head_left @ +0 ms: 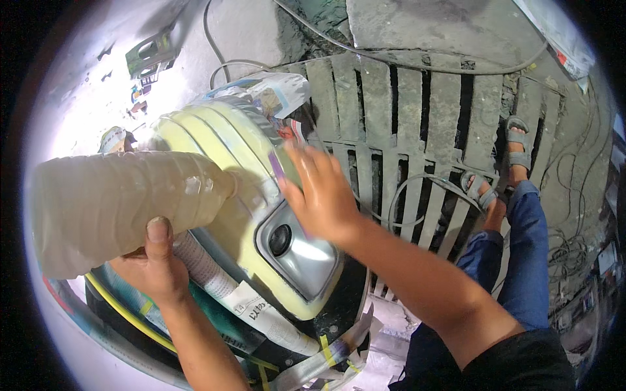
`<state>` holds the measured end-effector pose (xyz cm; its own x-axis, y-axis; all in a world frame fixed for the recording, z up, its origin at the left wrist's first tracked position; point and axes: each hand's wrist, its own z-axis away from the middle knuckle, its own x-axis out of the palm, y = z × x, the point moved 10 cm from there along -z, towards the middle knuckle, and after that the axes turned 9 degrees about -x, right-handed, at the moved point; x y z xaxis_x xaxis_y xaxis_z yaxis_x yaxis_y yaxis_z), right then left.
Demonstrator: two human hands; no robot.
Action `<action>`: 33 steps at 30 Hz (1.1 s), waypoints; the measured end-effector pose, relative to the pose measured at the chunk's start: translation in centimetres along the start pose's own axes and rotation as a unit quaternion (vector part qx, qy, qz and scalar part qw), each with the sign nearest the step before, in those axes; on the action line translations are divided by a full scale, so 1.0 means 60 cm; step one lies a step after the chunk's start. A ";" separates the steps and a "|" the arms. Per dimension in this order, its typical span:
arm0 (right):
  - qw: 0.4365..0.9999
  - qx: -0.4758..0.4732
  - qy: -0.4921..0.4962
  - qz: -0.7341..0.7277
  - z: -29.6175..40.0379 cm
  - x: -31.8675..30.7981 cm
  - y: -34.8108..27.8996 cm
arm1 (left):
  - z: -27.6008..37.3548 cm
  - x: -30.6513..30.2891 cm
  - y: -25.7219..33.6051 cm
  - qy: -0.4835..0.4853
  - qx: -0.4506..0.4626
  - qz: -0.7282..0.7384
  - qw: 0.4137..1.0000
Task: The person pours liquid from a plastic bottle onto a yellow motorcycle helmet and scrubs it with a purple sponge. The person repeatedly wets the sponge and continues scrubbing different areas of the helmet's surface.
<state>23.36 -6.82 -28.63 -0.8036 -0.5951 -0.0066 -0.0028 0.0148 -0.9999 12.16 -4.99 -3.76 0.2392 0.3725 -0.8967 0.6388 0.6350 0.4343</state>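
My left hand grips a large clear plastic bottle of cloudy liquid, the thumb across its side. The bottle lies tilted, its mouth over a pale yellow, ribbed body panel. On that panel's right edge my right hand lies flat, slightly blurred, pressing a thin purple pad that mostly hides under the palm. Just below is a bare metal recess with a round black plug. The panel looks wet near the bottle mouth.
Newspaper masking and yellow tape border the panel; plastic sheeting covers its far end. Slatted concrete floor grating has open gaps. A grey hose crosses it and loops near sandalled feet. Coiled cables lie right.
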 end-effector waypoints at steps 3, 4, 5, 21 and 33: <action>1.000 0.021 -0.013 0.005 -0.055 0.026 0.055 | -0.006 0.005 -0.002 -0.006 0.007 -0.008 1.000; 1.000 0.008 -0.010 0.019 -0.051 0.025 0.055 | -0.006 0.000 -0.009 0.000 0.007 -0.012 1.000; 0.999 -0.005 -0.007 0.033 -0.046 0.023 0.055 | -0.005 -0.002 -0.012 0.005 0.007 -0.016 1.000; 0.993 -0.112 -0.023 -0.018 0.075 -0.028 -0.006 | 0.008 -0.025 -0.015 0.017 -0.004 -0.057 0.998; 0.995 -0.068 -0.068 -0.026 0.124 -0.019 0.015 | 0.002 -0.030 -0.016 0.009 0.011 -0.074 0.997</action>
<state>28.68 -12.12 -29.61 -0.7122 -0.7012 0.0347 -0.1312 0.0844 -0.9878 11.22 -6.38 -2.60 0.1276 0.2877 -0.9492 0.6821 0.6694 0.2945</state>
